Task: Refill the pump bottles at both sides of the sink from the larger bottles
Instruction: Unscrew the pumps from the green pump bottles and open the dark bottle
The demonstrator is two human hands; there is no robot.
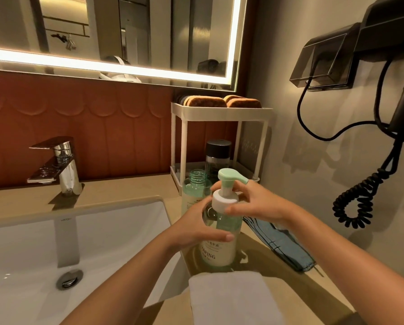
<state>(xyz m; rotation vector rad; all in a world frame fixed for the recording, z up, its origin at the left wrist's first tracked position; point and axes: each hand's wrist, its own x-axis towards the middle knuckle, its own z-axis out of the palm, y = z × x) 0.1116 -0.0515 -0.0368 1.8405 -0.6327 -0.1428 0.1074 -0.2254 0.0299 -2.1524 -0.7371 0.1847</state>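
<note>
Teal pump bottle (pixel 219 233), one; left hand (pixel 196 228), right hand (pixel 254 202) grip it.

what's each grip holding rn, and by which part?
Both hold the pump bottle. Left grip wraps its upper body, above the label. Right grip curls round the white collar, below the green pump head.

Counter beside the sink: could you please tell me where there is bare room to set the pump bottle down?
Bare: the strip between faucet and open bottle, and the patch between towel and blue cloth. Crowded: around the pump bottle, by the rack.
</note>
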